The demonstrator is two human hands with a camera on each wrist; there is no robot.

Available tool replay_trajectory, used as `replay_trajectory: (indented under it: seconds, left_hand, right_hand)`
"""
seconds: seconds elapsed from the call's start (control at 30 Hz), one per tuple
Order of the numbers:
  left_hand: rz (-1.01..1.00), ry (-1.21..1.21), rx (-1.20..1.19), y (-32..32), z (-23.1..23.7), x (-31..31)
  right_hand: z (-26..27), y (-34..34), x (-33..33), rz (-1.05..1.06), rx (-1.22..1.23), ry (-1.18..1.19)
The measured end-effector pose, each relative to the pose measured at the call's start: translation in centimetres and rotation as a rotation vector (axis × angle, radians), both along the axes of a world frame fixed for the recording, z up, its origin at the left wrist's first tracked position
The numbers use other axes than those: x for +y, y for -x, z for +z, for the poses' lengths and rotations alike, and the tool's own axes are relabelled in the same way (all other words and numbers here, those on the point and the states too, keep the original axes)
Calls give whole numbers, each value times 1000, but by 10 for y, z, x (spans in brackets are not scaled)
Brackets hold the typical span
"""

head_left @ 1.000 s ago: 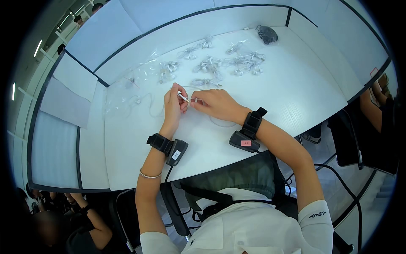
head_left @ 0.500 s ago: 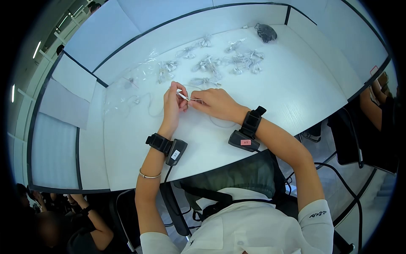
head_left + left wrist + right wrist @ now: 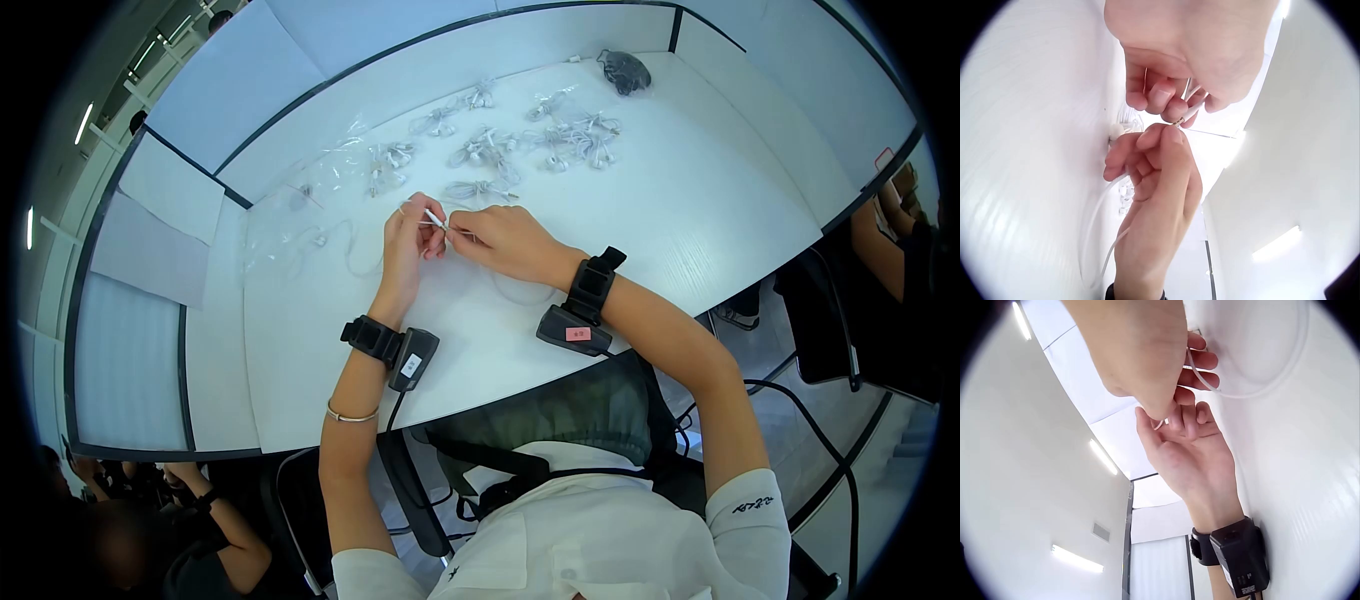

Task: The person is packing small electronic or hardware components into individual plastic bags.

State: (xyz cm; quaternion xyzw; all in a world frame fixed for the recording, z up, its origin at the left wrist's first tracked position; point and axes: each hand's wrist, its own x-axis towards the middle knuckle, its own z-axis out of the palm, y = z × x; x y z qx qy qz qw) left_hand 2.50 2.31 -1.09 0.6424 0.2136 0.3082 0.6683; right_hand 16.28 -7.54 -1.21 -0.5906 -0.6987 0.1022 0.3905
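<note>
The cable [image 3: 1244,397] looks limp, the plug [image 3: 435,217] light and stiff — best held by its sleeve [image 3: 1194,111], pinched in the left hand's [image 3: 402,252] grip — with the right hand [image 3: 512,242] pinching its tip [image 3: 1178,122]

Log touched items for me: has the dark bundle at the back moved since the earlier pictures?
No. Judged by the black corner strip, the dark bundle has stayed put; only the camera view shifted slightly.
</note>
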Motion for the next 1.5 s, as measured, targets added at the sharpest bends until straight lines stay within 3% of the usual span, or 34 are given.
replay_trajectory:
  seconds: [0.23, 0.53, 0.83, 1.13, 1.33, 1.5]
  left_hand:
    - [-64, 83, -59, -1, -1, 1]
    - [-116, 178, -142, -1, -2, 1]
    - [-72, 153, -142, -1, -4, 3]
    - [-73, 160, -105, -1, -7, 6]
    - [-27, 145, -67, -4, -5, 2]
    - [-3, 82, -38, -5, -4, -1]
  right_hand:
    - [-1, 0, 1, 8, 88, -35]
    - [10, -1, -1, 35, 358, 116]
    - [6, -3, 2, -83, 201, 29]
    - [5, -3, 1, 48, 310, 76]
    - [-9, 1, 9, 170, 612, 181]
    - [-8, 1, 8, 215, 661, 246]
